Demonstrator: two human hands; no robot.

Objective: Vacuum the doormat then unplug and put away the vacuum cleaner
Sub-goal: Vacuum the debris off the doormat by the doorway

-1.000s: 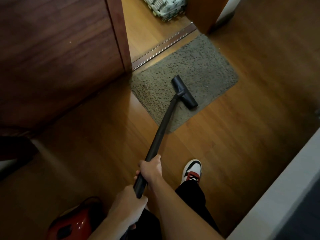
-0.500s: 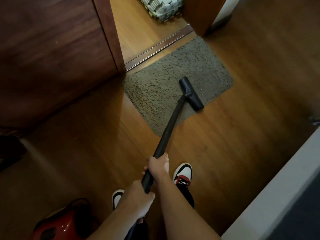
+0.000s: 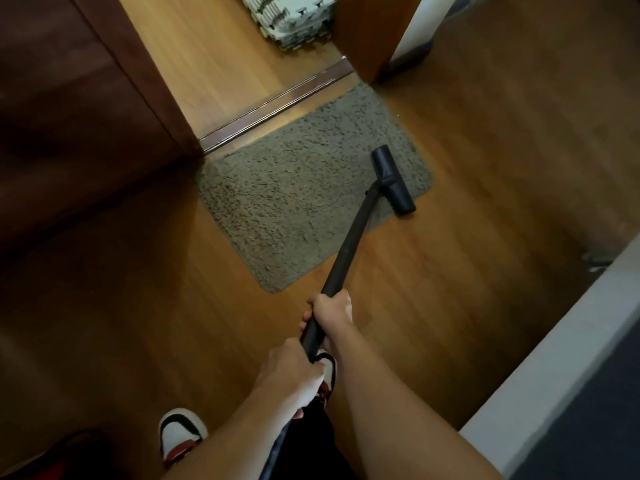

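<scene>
A grey-brown shaggy doormat (image 3: 298,199) lies on the wooden floor in front of a doorway. The black vacuum wand (image 3: 349,244) slants from my hands up to its black floor nozzle (image 3: 393,180), which sits on the mat's right end, its near tip over the mat's edge. My right hand (image 3: 332,311) grips the wand higher up. My left hand (image 3: 294,375) grips it lower down, close to my body. The red vacuum body (image 3: 52,459) shows dimly at the bottom left corner.
A dark wooden door (image 3: 76,109) stands at the left and a metal threshold strip (image 3: 277,105) crosses the doorway. Stacked foam tiles (image 3: 291,19) lie beyond it. A white ledge (image 3: 554,368) runs along the right. My shoe (image 3: 180,434) is on the floor below.
The nozzle has slid across the mat from its middle to its right end. My view shifted, so the red vacuum body now sits almost out of frame.
</scene>
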